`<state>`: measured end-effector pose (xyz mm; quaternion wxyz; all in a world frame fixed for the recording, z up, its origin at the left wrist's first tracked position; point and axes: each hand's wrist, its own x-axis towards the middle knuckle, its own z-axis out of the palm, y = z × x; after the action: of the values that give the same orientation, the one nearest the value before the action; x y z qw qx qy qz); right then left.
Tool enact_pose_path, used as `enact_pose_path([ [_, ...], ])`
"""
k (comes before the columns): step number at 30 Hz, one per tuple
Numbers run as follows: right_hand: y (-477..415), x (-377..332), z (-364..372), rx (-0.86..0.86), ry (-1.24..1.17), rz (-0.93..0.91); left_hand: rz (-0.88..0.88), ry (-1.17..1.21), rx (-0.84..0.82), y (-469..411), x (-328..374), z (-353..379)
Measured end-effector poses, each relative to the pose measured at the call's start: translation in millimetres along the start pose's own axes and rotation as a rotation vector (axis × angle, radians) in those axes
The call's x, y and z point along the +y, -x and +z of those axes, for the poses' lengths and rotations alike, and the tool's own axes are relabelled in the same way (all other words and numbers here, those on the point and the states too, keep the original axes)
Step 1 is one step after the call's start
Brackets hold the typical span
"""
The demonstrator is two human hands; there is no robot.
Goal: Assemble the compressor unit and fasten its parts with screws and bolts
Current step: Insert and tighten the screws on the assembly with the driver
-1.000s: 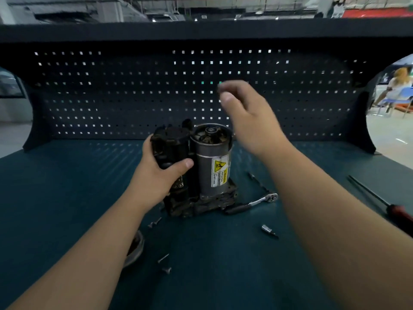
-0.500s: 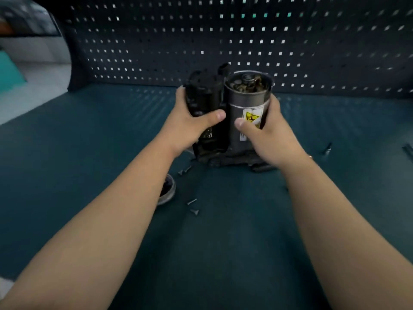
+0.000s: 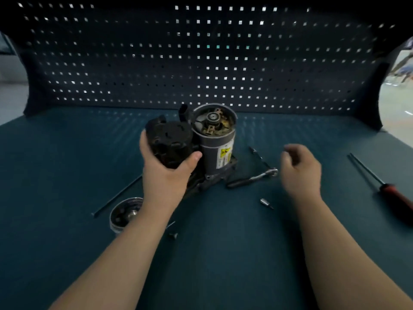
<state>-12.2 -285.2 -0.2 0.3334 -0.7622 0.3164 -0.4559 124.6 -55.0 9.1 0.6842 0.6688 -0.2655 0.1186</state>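
Left hand (image 3: 165, 175) clamps the compressor (image 3: 214, 153); right hand (image 3: 299, 168), loosely curled and empty, hovers beside it. Held one-handed, it could tip.

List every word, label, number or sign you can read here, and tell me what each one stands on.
Yellow warning sign, no words, its dark symbol blurred: on the white label stuck to the grey motor can of the compressor unit.
Small print on that label below the sign: too blurred to read.
Ratchet, screwdriver, socket: no text visible.
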Motion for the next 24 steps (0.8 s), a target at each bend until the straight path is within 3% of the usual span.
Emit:
enact_pose_path([
  [2,-5,21,-17,0.132,0.050,0.238,-0.003,-0.004,0.039,3,0,1],
  [4,-5,33,-20,0.112,0.102,0.348,0.002,-0.001,0.091,2,1,0],
  [7,3,36,-9,-0.020,0.211,0.342,-0.001,-0.011,0.136,-1,1,-10],
  [13,12,27,4,-0.146,0.244,0.335,0.045,-0.045,0.047,0,-1,-19],
  [17,22,-4,10,-0.225,0.097,0.115,0.067,-0.082,-0.071,2,-4,-18],
  [21,46,-63,29,-0.546,-0.321,-0.225,0.067,-0.074,-0.109,-4,-2,-14],
  [24,47,-88,53,-0.578,-0.410,-0.182,0.077,-0.062,-0.119,-13,-3,-13],
])
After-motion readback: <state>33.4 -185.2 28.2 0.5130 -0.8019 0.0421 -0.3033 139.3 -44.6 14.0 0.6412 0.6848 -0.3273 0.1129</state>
